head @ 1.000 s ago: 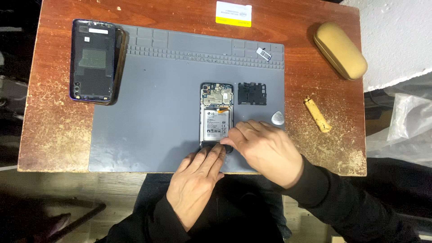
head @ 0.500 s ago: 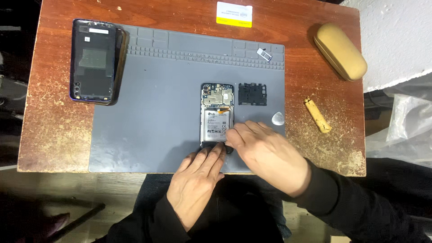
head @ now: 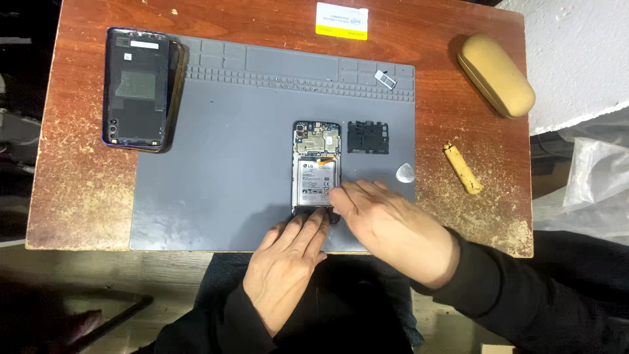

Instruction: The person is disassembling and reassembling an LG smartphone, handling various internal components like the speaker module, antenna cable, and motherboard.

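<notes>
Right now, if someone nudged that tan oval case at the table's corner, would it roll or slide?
The tan case would probably slide rather than roll: it lies on a long flattish side on the wooden table. Its smooth rounded shell looks stiff and perhaps slippery to grip. It sits near the table edge, so a firm push might send it off.

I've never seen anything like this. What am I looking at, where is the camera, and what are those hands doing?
No machine here: a person wears a camera on the head, looking down at their own two hands. On the wooden table lies a grey work mat. In the middle is an opened phone with its battery showing. The left hand and right hand both rest their fingers at the phone's lower end; neither clearly grips anything. Nearby lie a black inner cover, a grey pick, the phone's back cover and a tan case.
</notes>
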